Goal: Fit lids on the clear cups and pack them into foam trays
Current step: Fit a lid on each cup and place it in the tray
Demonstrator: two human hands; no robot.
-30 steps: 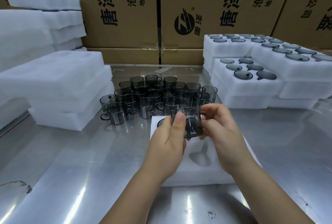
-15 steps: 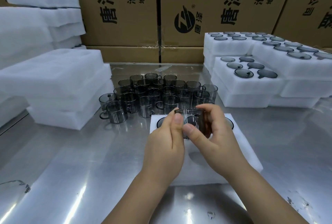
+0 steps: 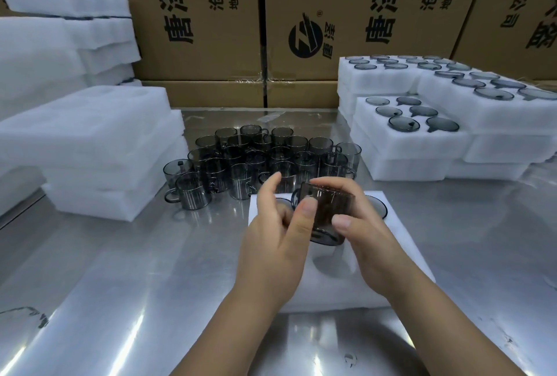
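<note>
Smoky-grey cup (image 3: pixel 330 210) in the curled grip of the right hand (image 3: pixel 366 240): tips it over from upright, brings it down just above the foam tray (image 3: pixel 404 258) and its empty pocket (image 3: pixel 331 265), slackens the left hand (image 3: pixel 271 240) to a mere thumb touch, so seems lidded, ready for seating.

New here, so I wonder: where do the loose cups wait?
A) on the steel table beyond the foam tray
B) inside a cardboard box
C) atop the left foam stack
A: the loose cups stand clustered on the steel table, just beyond the foam tray.
</note>
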